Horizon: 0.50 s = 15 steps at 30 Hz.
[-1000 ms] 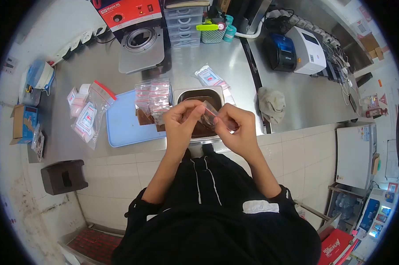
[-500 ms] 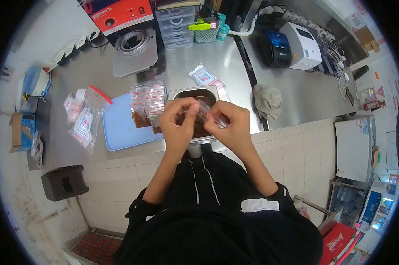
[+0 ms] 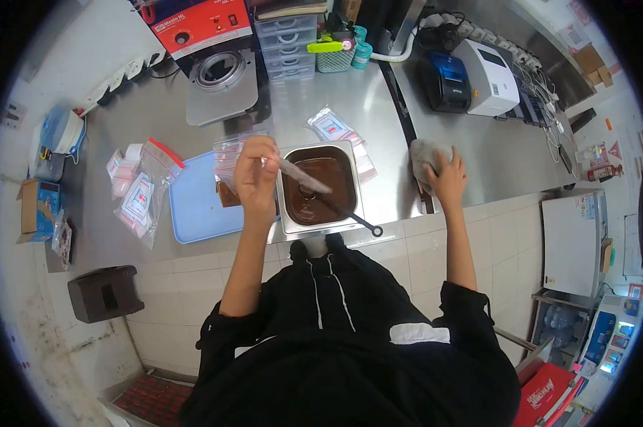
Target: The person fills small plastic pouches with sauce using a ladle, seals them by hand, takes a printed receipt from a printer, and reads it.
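Observation:
My left hand [image 3: 256, 178] pinches a small clear zip bag [image 3: 303, 176] by one end. The bag slants over a steel pan [image 3: 287, 222] of dark brown sauce [image 3: 339, 174]. A ladle rests in the sauce, its black handle [image 3: 360, 220] crossing the pan's near right rim. Over on the right, my right hand [image 3: 448, 178] lies with spread fingers on a crumpled grey cloth [image 3: 421, 153]. Partly behind my left hand, several small zip bags [image 3: 225, 153] lie on a blue tray [image 3: 193, 210].
A red-and-black machine [image 3: 204, 32] stands at the back left, beside clear drawers [image 3: 287, 46]. More packets of zip bags [image 3: 138, 199] lie left of the tray, and another packet [image 3: 332, 127] lies behind the pan. Two printers [image 3: 481, 78] sit at the back right.
My hands have come apart from the bag they both held. The left keeps it, now hanging over the pan; the right has moved right onto the cloth. The pan and ladle are uncovered.

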Motion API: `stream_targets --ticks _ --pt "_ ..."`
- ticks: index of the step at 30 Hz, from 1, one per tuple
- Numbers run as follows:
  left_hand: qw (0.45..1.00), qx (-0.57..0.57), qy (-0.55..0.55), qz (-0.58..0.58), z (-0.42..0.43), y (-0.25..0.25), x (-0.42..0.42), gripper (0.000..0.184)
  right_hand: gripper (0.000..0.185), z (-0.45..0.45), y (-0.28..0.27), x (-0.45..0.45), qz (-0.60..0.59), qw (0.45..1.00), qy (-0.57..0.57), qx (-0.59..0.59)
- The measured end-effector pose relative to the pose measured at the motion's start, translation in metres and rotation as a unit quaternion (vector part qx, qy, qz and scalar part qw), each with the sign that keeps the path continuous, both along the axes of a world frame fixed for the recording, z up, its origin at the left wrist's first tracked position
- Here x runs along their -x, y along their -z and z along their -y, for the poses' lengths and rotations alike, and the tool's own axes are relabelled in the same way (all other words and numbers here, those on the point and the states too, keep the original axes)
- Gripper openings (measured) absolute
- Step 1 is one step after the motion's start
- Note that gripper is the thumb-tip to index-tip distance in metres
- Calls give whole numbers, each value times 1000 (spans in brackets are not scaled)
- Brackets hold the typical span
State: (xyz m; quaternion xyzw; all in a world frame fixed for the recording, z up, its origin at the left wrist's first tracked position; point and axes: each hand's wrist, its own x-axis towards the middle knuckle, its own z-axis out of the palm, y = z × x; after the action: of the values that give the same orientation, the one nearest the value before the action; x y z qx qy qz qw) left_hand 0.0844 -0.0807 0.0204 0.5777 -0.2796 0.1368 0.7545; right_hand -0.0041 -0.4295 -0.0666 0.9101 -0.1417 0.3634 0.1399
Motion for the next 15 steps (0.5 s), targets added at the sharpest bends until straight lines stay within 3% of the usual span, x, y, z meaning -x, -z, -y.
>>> stream_targets --ticks 2,3,5,6,8,9,11,13,15 --pt "998 58 15 1 9 -2 4 18 25 31 62 3 -45 989 -68 -125" --pt "998 58 11 3 13 -4 6 18 25 31 58 2 -44 989 -72 -125" --pt "977 189 70 -70 17 -9 13 16 19 24 41 3 -168 929 12 -329" --pt "977 188 68 -69 16 -10 15 16 19 19 35 5 -168 929 9 -329" --pt "929 302 164 -139 16 -12 18 13 17 8 19 4 -97 874 0 -477" --pt "929 303 161 -137 16 -11 18 13 17 -2 7 1 -99 874 -4 -476" --pt "880 376 213 -196 16 -9 20 12 19 -38 -24 -1 96 834 -199 -505" --pt "869 389 225 -207 19 -11 22 12 37 -89 -85 0 119 690 -275 -659" --pt "855 404 241 -217 25 -12 24 12 52 -122 -117 0 112 678 -392 -611"
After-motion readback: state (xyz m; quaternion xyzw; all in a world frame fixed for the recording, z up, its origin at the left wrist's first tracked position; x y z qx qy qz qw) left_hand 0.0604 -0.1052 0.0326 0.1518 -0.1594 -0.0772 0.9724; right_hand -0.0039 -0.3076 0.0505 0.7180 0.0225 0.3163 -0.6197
